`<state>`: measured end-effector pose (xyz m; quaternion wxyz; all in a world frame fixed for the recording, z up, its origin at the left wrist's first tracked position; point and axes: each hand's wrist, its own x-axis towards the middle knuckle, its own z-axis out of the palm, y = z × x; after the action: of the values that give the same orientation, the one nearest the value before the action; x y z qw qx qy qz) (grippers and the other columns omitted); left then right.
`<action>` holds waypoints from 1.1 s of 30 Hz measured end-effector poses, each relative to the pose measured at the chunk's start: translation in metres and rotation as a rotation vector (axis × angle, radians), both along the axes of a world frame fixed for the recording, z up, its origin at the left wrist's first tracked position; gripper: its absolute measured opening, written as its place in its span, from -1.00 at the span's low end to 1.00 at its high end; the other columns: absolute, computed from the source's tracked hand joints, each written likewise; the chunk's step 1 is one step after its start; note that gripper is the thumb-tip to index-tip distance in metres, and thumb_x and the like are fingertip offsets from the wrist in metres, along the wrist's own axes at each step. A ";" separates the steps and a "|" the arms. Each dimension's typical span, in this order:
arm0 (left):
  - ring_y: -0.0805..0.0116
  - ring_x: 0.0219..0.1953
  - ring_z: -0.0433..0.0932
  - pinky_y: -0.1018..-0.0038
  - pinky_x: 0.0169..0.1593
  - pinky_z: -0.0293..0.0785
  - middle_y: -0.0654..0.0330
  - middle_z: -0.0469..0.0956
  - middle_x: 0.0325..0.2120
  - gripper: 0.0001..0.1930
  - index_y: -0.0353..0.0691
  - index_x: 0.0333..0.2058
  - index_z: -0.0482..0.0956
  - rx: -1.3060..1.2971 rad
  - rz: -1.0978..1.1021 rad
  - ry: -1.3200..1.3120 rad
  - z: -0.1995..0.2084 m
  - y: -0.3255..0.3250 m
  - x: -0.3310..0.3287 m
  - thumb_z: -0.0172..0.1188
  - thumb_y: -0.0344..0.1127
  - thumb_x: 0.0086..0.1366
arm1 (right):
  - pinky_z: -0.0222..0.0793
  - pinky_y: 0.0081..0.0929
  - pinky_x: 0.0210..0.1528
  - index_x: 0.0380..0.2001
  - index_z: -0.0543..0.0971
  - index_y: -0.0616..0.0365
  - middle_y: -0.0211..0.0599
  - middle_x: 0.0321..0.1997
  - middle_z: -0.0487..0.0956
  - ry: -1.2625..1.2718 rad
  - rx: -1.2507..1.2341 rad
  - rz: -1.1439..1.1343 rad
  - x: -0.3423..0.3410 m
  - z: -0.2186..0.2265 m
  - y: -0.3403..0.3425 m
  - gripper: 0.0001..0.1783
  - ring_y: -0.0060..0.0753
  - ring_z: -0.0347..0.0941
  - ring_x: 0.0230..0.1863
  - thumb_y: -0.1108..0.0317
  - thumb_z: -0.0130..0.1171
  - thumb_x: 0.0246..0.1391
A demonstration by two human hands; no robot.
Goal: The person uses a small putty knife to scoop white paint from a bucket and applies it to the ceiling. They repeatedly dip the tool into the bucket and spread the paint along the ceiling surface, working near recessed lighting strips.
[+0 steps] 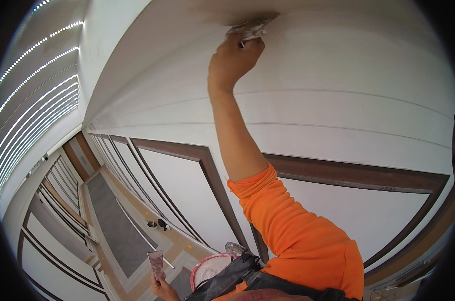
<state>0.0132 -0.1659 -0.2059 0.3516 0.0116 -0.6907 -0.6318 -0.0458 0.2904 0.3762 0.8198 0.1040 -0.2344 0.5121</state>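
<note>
My right hand [236, 62] is raised high, its bare forearm coming out of a pushed-up orange sleeve. Its fingers are closed round a putty knife [248, 29] smeared with white filler, and the blade lies against the upper part of the white wall [308, 65]. Shadow darkens the surface around the blade. Low on the left, my left hand [163, 288] grips a second putty knife [156, 262], blade up, with a pinkish, smeared face. Close to that hand is a bucket [193, 273] with a red rim and pale filler inside.
Brown-framed panels [206, 165] line the wall below my raised arm. A long corridor floor with a grey strip [114, 220] runs off to the left. On it lie a thin white pole [137, 228] and small dark objects [162, 223]. Slatted lights [36, 115] cover the ceiling.
</note>
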 end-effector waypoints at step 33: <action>0.48 -0.23 0.57 0.52 -0.10 0.51 0.20 0.65 -0.27 -0.74 -0.45 0.00 0.60 0.103 -0.093 0.024 0.044 0.077 0.033 0.13 -0.47 0.40 | 0.31 -0.49 -0.50 -0.17 0.44 0.38 -0.33 -0.30 0.48 0.020 0.033 0.282 0.003 -0.033 0.022 -0.83 -0.52 0.37 -0.55 0.51 0.08 0.21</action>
<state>0.0465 -0.0887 -0.1621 0.3291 -0.0097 -0.6529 -0.6822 -0.0423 0.3122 0.3429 0.7403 0.1544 -0.2178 0.6171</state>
